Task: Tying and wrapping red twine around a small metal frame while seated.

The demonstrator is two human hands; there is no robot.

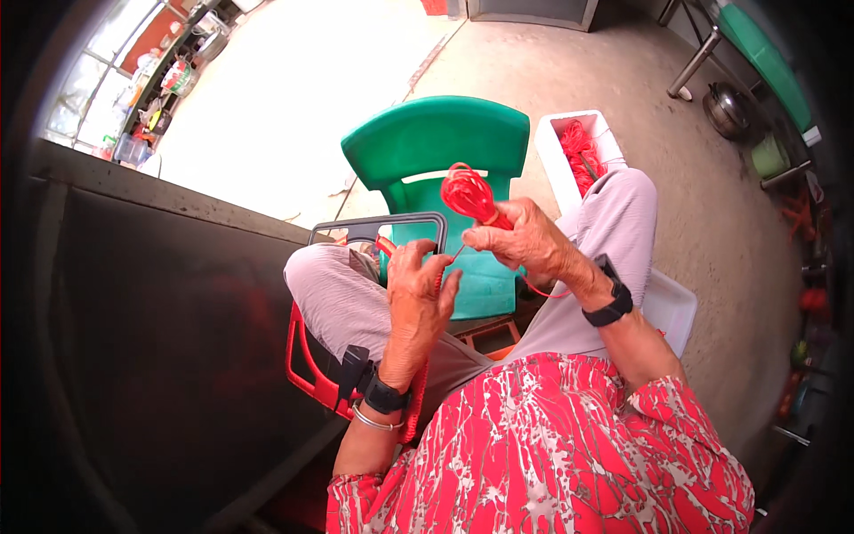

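My red patterned shirt [543, 445] and grey trousers [614, 214] are nearest to me, with my knees spread either side of a green chair [436, 133]. A red plastic frame [307, 374] stands by my left thigh, and a white tray [673, 307] sits by my right.

My left hand [418, 289] is over the left edge of the chair's seat, fingers bent and thumb held apart from them. Something thin and dark [460, 252] slants between my two hands; I cannot tell whether my left grip is closed on its tip. A dark rounded frame [378, 219] rises just beyond those fingers.

My right hand [532, 238] is closed around the neck of a bundle of red cord [466, 192]. The bundle is up in the air, its loops fanned toward the chair's backrest, right of the middle. A loose strand [544, 292] trails below that hand toward my right thigh.

I judge that I am working the cord at close quarters, two-handed. The next move seems to call for a firm right grip, a fine left pinch and a strand free of snags.

Past my right knee, a white box [550, 167] holds more red cord [576, 142]. Farther right, a metal pot [728, 110] sits on the floor.
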